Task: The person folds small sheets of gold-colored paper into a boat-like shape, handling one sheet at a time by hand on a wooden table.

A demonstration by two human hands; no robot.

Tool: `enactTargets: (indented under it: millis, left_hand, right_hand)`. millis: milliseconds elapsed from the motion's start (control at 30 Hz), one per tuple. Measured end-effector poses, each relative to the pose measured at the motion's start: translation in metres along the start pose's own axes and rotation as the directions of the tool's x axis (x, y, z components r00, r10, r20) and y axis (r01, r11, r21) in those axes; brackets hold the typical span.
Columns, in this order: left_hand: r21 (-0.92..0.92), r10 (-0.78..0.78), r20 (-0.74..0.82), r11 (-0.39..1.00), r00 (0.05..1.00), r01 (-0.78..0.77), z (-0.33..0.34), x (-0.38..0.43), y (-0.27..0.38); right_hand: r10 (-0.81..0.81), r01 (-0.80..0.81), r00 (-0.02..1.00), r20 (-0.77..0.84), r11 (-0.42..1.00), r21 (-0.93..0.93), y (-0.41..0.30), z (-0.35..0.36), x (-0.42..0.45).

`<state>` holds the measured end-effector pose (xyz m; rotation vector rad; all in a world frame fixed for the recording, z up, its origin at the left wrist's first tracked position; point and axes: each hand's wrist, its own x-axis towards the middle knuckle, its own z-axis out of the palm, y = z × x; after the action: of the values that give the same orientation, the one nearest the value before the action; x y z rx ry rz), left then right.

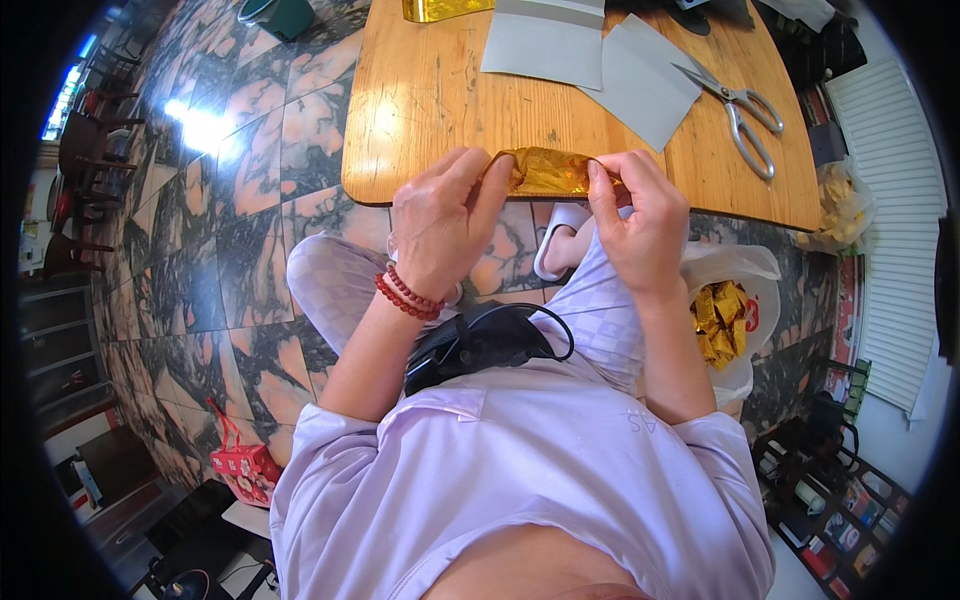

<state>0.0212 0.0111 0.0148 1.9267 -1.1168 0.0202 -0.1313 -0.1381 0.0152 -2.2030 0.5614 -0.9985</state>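
A crinkled strip of gold foil paper [551, 171] stretches between my two hands at the near edge of the wooden table [420, 112]. My left hand [448, 214] pinches its left end between thumb and fingers, with red bead bracelets around the wrist. At the opposite end, my right hand [637, 214] grips the foil the same way. The fingers partly cover both ends. To the right on the tabletop lie metal scissors [739, 109] with their blades slightly apart, the tips over a sheet of grey paper [649, 82].
Another grey sheet [544, 45] and a gold foil piece [442, 9] lie at the table's far side. On my right, a white plastic bag [757, 262] holds several folded gold pieces [721, 319]. A green bin [277, 16] and a red gift bag [247, 469] stand on the marble-patterned floor.
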Motion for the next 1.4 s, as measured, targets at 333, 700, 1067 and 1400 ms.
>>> enactTargets:
  millis: [333,700,1067,1400]
  left_hand:
    - [-0.088,-0.035,-0.025,0.996,0.999,0.033,0.004,-0.003,-0.002]
    - [0.026,0.02,-0.033,0.999,0.999,-0.019,0.017,-0.017,-0.009]
    - [-0.099,0.064,0.089,0.994,0.994,-0.055,0.017,-0.011,0.002]
    - [-0.119,0.035,0.007,0.992,0.999,-0.034,0.024,0.015,-0.035]
  right_hand:
    - [-0.181,0.184,0.983,0.036,0.962,-0.202,0.003,0.001,-0.004]
    - [-0.178,0.176,0.984,0.007,0.961,-0.215,0.009,0.003,-0.01]
    - [-0.078,0.048,0.99,-0.114,0.967,-0.252,0.023,-0.039,-0.026]
    - [0.326,-0.243,0.945,-0.031,0.636,-0.733,0.065,-0.242,-0.14]
